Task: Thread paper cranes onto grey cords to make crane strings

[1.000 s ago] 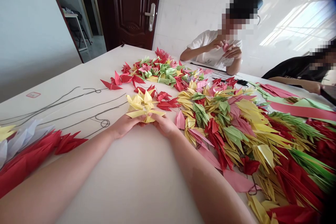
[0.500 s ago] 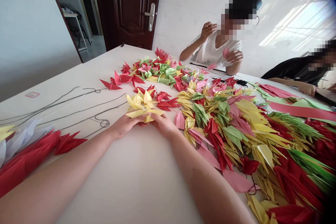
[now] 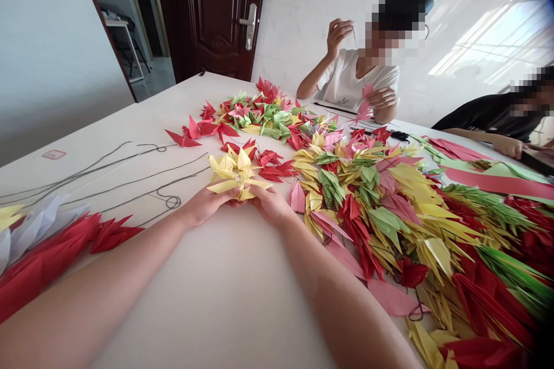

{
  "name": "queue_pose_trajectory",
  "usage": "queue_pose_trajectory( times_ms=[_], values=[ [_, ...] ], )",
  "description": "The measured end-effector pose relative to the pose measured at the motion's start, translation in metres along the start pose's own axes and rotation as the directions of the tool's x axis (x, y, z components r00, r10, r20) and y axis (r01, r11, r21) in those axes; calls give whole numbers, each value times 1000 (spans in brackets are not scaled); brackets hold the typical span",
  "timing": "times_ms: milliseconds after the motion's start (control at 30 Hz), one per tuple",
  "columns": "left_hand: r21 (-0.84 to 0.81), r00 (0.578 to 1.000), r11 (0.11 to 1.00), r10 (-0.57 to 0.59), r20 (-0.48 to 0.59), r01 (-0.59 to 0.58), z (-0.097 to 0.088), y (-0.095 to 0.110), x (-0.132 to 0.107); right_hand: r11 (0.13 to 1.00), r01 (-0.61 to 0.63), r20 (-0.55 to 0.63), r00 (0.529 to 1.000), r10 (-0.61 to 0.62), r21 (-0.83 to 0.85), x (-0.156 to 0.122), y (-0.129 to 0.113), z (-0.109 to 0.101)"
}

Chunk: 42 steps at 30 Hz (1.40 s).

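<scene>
Between my two hands is a yellow folded paper crane (image 3: 240, 190), its wings spread out to either side. My left hand (image 3: 206, 205) pinches the left wing, thumb on top. On the other side my right hand (image 3: 272, 204) grips the right wing the same way. Fingers under the paper are mostly hidden. More yellow paper cranes (image 3: 223, 167) sit just behind it, touching or very close. Red paper cranes (image 3: 270, 166) lie beyond my right hand, and a pink folded piece (image 3: 296, 198) rests beside it.
A large heap of coloured paper cranes (image 3: 367, 179) covers the table's right side. Black strings (image 3: 108, 167) trail across the left, near a red and white strung bundle (image 3: 52, 248). Across the white table (image 3: 208, 300), a person (image 3: 359, 75) holds pink paper; another person sits far right.
My hands and the yellow crane stay nearly still. Across the table, the person's raised hand has moved up and slightly left, with a thread hanging from it.
</scene>
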<state>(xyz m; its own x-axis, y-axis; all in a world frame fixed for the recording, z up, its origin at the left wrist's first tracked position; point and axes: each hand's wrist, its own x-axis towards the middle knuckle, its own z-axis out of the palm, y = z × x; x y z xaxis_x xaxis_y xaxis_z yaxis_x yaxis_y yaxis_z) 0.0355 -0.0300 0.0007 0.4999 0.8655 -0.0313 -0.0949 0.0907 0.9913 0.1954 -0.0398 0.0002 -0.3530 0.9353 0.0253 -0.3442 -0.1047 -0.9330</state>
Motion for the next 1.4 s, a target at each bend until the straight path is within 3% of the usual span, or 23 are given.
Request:
queue_pose_trajectory(
  times_ms=[233, 500, 800, 900, 1033, 1200, 1400],
  values=[
    [6, 1000, 1000, 25, -6, -25, -1, 1, -1, 995, 74, -41, 996, -77, -63, 1, 5, -2],
    [77, 996, 994, 84, -2, -83, 0, 3, -2, 984, 42, 88, 996, -27, -175, -2, 0, -7],
    [59, 985, 990, 124, 124, -132, 1, 9, -5, 992, 11, 147, 989, 7, -125, -1, 4, -11],
    [62, 990, 991, 113, 89, -119, 1, 8, -6, 991, 4, 151, 988, 16, -132, -1, 5, -11],
    [189, 990, 972, 135, 27, -138, 0, 7, -5, 995, -19, 102, 994, 29, -96, -1, 4, -7],
    [232, 990, 964, 137, -13, -131, -1, 6, -5, 983, -17, 100, 994, 36, -182, -2, 3, -5],
    [313, 979, 934, 196, -46, -172, 3, 10, -7, 979, 67, 19, 998, -64, -193, 1, 6, -3]
  ],
)
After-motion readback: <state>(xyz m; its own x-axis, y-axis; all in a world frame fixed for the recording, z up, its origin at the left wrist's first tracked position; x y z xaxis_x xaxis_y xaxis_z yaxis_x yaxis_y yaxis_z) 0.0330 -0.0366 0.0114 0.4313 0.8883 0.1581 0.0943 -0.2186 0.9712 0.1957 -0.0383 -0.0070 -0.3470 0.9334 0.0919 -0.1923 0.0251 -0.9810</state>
